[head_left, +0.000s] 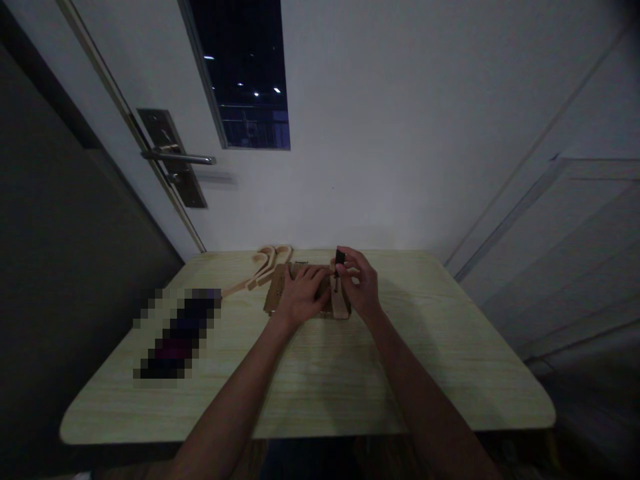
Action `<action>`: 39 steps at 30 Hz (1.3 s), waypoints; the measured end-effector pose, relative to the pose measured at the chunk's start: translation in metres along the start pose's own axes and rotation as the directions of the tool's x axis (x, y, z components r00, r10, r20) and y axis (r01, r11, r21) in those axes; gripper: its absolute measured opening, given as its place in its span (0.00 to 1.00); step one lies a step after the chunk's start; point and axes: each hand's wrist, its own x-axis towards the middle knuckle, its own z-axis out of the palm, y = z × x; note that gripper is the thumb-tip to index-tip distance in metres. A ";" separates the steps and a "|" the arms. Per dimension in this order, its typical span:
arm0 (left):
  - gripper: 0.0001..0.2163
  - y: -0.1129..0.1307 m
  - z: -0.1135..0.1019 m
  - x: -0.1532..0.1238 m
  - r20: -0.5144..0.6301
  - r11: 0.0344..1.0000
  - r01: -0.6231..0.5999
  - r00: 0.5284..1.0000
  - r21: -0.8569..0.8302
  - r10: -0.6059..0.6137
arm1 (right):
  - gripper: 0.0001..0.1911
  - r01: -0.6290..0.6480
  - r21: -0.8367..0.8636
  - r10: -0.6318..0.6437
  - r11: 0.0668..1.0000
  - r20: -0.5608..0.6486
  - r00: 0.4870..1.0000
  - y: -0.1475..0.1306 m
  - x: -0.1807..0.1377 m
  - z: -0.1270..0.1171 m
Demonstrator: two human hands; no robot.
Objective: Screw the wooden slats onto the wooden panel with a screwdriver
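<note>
Wooden pieces [263,277] lie near the table's [440,360] back edge; the left hand [304,291], fingers spread, rests on a brown board [277,293] near that edge; the right hand's [364,283] fingers pinch a black piece [341,257], well apart from the table's right edge.

Indoor room; home or office, can't tell which. Light wood-grain table [330,380] below the grip of the right hand [363,283]; white door [380,133] beyond it, 1 metal lever handle [187,159] and 1 window [250,53] up-left of the grip. Dark outside, with lights [257,94] and a railing [260,130].
</note>
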 end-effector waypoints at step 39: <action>0.16 0.000 0.000 0.000 0.010 1.000 0.001 1.000 -0.009 -0.001 | 0.18 0.015 0.090 -0.020 0.996 0.048 0.999 0.005 -0.006 0.002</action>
